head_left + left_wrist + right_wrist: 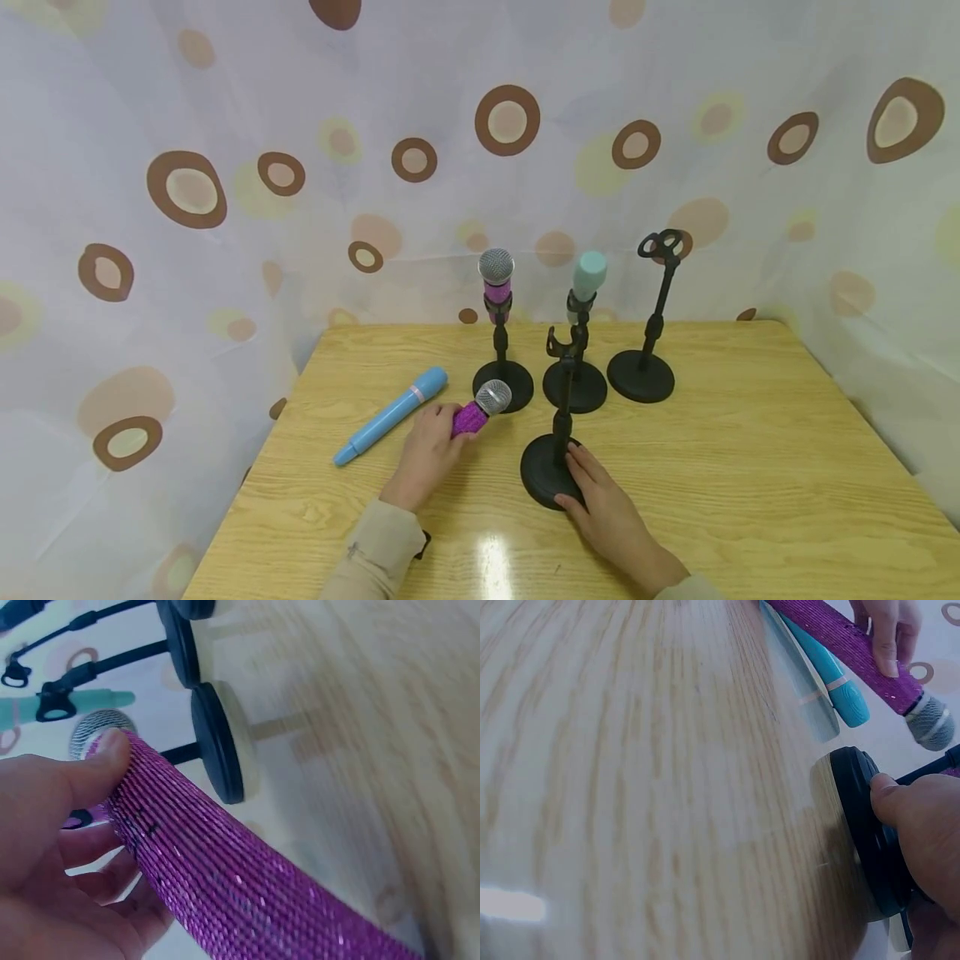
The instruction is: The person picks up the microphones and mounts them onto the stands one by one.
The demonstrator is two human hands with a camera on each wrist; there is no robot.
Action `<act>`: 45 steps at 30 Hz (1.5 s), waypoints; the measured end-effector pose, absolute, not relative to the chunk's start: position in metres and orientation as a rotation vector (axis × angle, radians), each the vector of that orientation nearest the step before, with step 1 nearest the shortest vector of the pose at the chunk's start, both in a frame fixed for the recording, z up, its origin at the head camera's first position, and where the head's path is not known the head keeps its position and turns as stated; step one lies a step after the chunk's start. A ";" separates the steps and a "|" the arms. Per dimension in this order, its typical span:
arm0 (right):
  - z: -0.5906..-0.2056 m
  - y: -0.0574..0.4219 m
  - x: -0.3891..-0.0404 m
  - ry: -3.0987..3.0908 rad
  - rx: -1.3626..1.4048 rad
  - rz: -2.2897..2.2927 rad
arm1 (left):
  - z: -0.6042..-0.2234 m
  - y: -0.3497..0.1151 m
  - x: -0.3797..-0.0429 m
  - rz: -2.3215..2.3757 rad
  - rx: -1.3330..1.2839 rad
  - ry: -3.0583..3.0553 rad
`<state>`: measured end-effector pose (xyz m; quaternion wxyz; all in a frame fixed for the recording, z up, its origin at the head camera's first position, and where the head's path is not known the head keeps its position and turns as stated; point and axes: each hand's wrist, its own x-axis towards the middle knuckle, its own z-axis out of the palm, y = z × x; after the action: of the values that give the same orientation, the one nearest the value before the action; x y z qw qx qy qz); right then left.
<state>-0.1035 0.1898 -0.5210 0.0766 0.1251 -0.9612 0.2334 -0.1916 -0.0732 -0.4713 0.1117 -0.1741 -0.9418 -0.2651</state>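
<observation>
My left hand [428, 451] holds a purple glittery microphone [469, 419] with a silver mesh head, thumb and fingers around its upper body. In the left wrist view the microphone's long sparkling body [225, 855] slants down to the right. My right hand [611, 516] grips the round base of a black microphone stand [545, 472] at its right side. This stand's clip [564, 342] holds nothing. In the right wrist view the thumb [885, 796] presses on the base, while the other fingers are mostly hidden.
A blue microphone [390, 417] lies on the wooden table [750, 467] at the left. Behind stand a stand with another purple microphone [497, 292], one with a mint-green microphone [588, 277], and a bare black stand [642, 375]. A patterned curtain [450, 75] backs the table.
</observation>
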 end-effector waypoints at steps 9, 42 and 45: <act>-0.524 0.190 -0.103 -2.860 0.385 0.699 | -0.459 -0.060 -0.194 -0.930 -0.565 -2.705; -0.523 0.190 -0.103 -2.874 0.357 0.732 | -0.393 -0.011 -0.211 -1.289 -0.706 -2.499; -0.524 0.190 -0.103 -2.871 0.364 0.718 | -0.386 -0.007 -0.214 -1.302 -0.730 -2.480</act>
<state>-0.1028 0.1902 -0.5238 0.0796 0.1217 -0.9598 0.2401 -0.2136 -0.0073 -0.3860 0.1235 -0.2502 -0.8502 -0.4463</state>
